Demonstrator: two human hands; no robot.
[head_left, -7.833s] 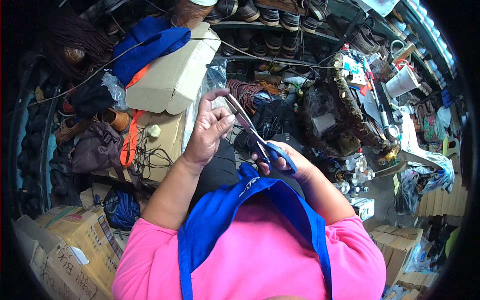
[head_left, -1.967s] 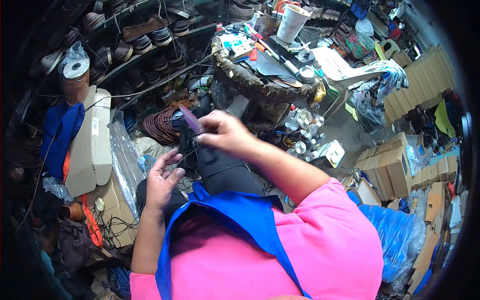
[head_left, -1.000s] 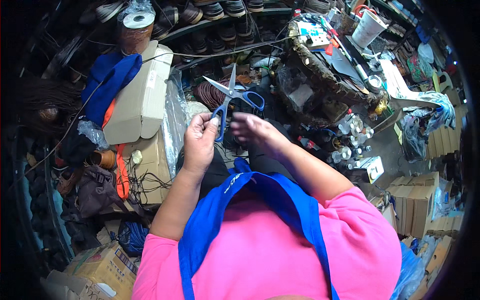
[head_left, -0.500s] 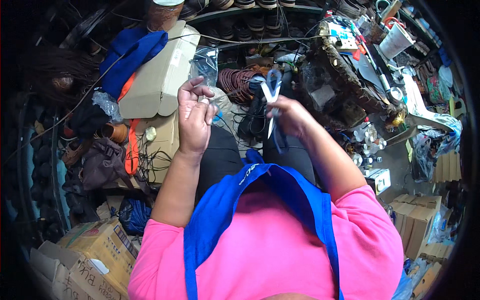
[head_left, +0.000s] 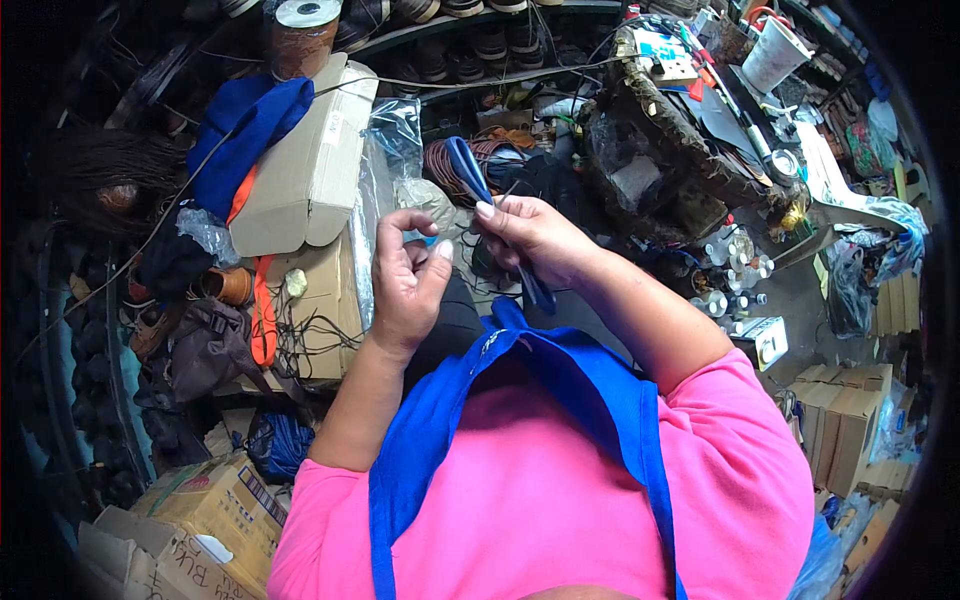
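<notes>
My right hand [head_left: 535, 238] is closed round a dark blue strap [head_left: 465, 165] in front of my lap. One end of the strap makes a narrow loop above the fingers; the other hangs below toward my apron. My left hand [head_left: 408, 270] is raised beside it, a short gap away. Its fingers are curled in toward the thumb, and whatever they hold, if anything, is too small to make out. Just beneath both hands lie my dark trouser legs and the bib of my blue apron [head_left: 430, 430].
A flattened cardboard piece [head_left: 295, 190] with blue cloth [head_left: 245, 130] on it stands to the left. At the right is a rough round work stand [head_left: 690, 130] carrying tools and a white cup [head_left: 775, 55]. Small bottles [head_left: 735, 260] cluster below it. Shoes line the back; boxes [head_left: 215, 510] sit lower left.
My right hand has moved left and turned the strap, so its pale side no longer shows. My left hand has shifted slightly right and down, its fingers more curled. The view has moved a little.
</notes>
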